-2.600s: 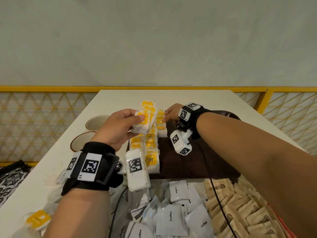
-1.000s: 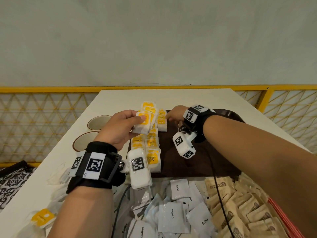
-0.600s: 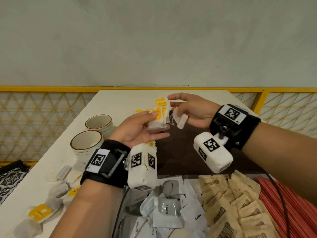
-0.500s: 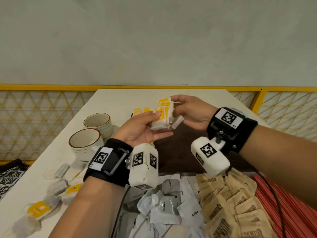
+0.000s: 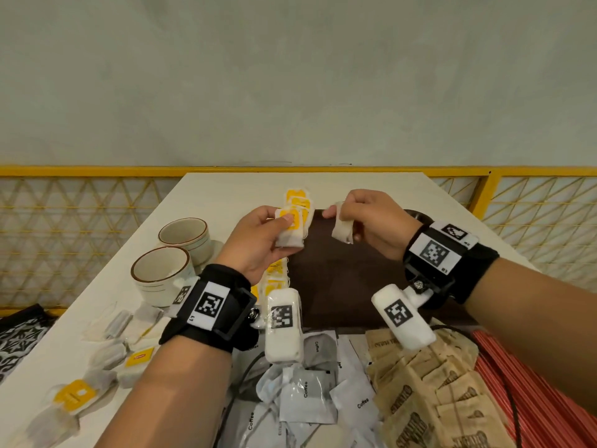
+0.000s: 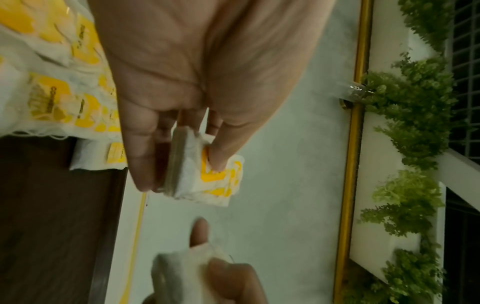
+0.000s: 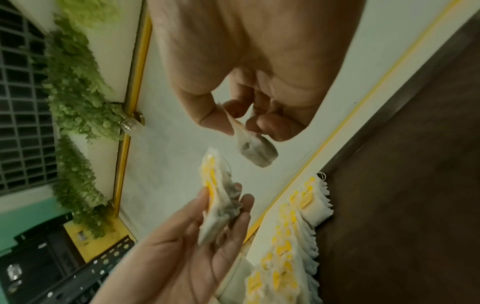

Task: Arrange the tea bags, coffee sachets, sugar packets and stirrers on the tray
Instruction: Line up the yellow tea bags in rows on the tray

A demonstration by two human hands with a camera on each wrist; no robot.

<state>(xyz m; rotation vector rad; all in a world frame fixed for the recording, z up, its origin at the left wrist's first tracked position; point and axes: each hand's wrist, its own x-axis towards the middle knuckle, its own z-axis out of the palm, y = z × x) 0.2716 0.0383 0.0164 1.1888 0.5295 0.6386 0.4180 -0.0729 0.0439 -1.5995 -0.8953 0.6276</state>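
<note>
My left hand (image 5: 258, 240) grips a small stack of tea bags (image 5: 291, 227) with yellow tags, thumb on top, held above the left edge of the dark brown tray (image 5: 349, 279). The same stack of tea bags (image 6: 205, 174) shows in the left wrist view, and again as tea bags (image 7: 221, 203) in the right wrist view. My right hand (image 5: 365, 221) pinches one single tea bag (image 5: 343, 228) hanging just right of the stack; the single tea bag (image 7: 255, 152) dangles from thumb and finger. A row of tea bags (image 5: 298, 198) lies along the tray's left edge.
Two ceramic cups (image 5: 161, 273) stand left of the tray. Loose tea bags (image 5: 76, 394) lie on the table at near left. White coffee sachets (image 5: 307, 396), brown sugar packets (image 5: 429, 389) and red stirrers (image 5: 529, 392) fill the near edge in front of the tray.
My right hand left the row on the tray, rose, took one tea bag off the stack in my left hand and drew it away to the right. The left hand lifted with the stack.
</note>
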